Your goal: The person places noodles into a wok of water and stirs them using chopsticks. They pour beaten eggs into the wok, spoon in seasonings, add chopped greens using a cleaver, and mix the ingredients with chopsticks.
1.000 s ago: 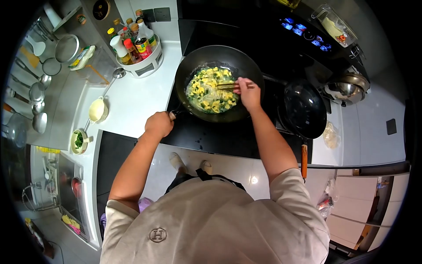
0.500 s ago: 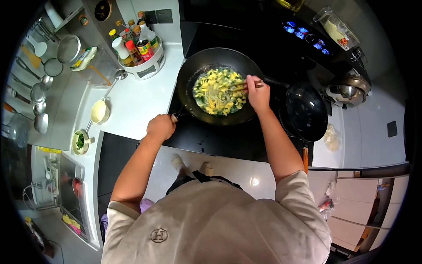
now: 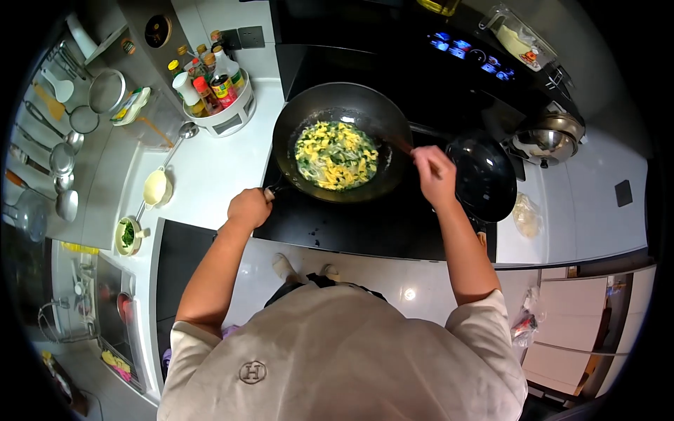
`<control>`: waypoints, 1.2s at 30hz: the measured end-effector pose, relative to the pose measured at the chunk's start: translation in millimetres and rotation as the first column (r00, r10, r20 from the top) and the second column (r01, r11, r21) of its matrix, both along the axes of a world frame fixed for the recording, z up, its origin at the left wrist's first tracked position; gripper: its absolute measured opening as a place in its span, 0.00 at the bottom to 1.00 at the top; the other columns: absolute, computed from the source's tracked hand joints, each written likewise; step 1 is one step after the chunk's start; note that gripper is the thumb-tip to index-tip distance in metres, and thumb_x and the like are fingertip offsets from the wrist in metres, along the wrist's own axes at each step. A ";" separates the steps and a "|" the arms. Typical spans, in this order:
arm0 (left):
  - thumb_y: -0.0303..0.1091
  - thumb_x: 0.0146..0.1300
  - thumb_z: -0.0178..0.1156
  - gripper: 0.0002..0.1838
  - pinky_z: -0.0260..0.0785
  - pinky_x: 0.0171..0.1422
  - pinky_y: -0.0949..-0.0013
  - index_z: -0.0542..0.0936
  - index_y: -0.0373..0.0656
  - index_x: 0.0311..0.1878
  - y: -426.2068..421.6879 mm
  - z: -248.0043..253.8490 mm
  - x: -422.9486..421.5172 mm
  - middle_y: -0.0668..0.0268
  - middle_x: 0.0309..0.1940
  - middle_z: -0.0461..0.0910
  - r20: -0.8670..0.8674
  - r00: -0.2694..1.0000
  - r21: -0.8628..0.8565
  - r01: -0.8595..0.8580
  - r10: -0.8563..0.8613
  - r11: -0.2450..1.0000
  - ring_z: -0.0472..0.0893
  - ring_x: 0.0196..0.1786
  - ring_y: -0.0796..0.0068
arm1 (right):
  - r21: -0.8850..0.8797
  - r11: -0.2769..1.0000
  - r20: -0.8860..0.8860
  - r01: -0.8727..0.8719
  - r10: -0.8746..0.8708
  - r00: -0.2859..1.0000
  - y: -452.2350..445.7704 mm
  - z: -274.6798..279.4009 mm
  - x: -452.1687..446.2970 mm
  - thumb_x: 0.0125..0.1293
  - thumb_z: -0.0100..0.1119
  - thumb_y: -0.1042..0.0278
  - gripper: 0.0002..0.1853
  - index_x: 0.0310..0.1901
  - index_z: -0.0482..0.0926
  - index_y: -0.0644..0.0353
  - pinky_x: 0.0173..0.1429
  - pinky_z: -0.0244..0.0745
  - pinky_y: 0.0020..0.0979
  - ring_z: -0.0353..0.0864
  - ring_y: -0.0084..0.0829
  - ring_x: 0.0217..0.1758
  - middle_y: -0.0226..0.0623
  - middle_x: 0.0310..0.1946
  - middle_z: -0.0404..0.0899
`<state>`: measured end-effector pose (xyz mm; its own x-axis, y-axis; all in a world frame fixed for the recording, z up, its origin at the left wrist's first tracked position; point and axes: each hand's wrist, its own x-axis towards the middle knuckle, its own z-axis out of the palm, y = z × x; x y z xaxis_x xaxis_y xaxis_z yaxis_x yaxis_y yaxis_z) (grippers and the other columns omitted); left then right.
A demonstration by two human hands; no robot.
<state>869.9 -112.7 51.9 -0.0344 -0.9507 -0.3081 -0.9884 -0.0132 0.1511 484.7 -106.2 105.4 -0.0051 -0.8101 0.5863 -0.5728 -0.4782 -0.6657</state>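
Observation:
A dark wok sits on the black stovetop. In it lies a loose mix of yellow egg pieces, green leaves and pale noodle-like strands, in some liquid. My left hand is closed around the wok's handle at the lower left. At the wok's right rim, my right hand is closed on wooden chopsticks. They point left over the wok's right inner wall; whether the tips touch anything I cannot tell.
A second black pan rests right of the wok. Sauce bottles stand in a white round rack on the left counter. A ladle, a cream bowl and a small pot of chopped greens are nearby. A steel pot stands right.
My right hand has moved right with the chopsticks, from the middle of the food to the wok's right edge. My left hand keeps the handle. The view has shifted slightly.

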 end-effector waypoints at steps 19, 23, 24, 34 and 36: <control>0.46 0.61 0.57 0.17 0.76 0.50 0.56 0.84 0.41 0.40 4.9 3.8 -7.7 0.52 0.38 0.84 0.072 0.997 -0.062 -0.015 0.019 0.998 0.84 0.44 0.53 | 0.077 0.988 -0.269 -0.135 0.151 0.951 69.6 2.1 -12.3 0.60 0.65 0.74 0.04 0.36 0.81 0.60 0.36 0.78 0.33 0.82 0.39 0.35 0.37 0.37 0.80; 0.48 0.58 0.61 0.22 0.76 0.48 0.54 0.80 0.45 0.50 2.5 -10.9 1.2 0.53 0.38 0.84 0.078 0.997 -0.117 0.028 -0.018 0.993 0.83 0.43 0.53 | -0.058 0.984 -0.370 -0.171 0.138 0.919 72.6 10.2 -6.8 0.61 0.65 0.72 0.04 0.37 0.81 0.60 0.35 0.78 0.34 0.82 0.39 0.33 0.37 0.38 0.80; 0.49 0.57 0.62 0.25 0.76 0.48 0.54 0.78 0.45 0.55 2.4 -8.9 -0.2 0.53 0.41 0.83 0.083 0.996 -0.127 0.031 -0.021 0.991 0.83 0.45 0.53 | -0.003 0.978 -0.417 -0.209 0.189 0.889 70.4 7.2 -9.2 0.61 0.65 0.72 0.04 0.37 0.81 0.60 0.35 0.78 0.34 0.82 0.40 0.32 0.37 0.37 0.80; 0.43 0.59 0.65 0.35 0.69 0.61 0.57 0.65 0.46 0.69 121.9 26.5 47.7 0.52 0.59 0.71 -0.396 0.915 -0.596 -0.198 -0.071 0.778 0.73 0.59 0.50 | 0.070 0.908 0.025 -0.413 0.412 0.911 38.5 26.9 135.4 0.68 0.57 0.73 0.06 0.39 0.82 0.65 0.39 0.74 0.26 0.80 0.29 0.34 0.38 0.36 0.78; 0.42 0.60 0.64 0.34 0.69 0.62 0.58 0.66 0.47 0.68 173.1 17.9 77.8 0.54 0.59 0.71 -0.468 0.883 -0.574 -0.340 0.043 0.745 0.73 0.60 0.51 | 0.016 0.843 -0.042 -0.538 0.538 0.842 55.2 28.0 199.1 0.68 0.58 0.73 0.06 0.39 0.83 0.64 0.42 0.73 0.27 0.79 0.30 0.36 0.38 0.35 0.78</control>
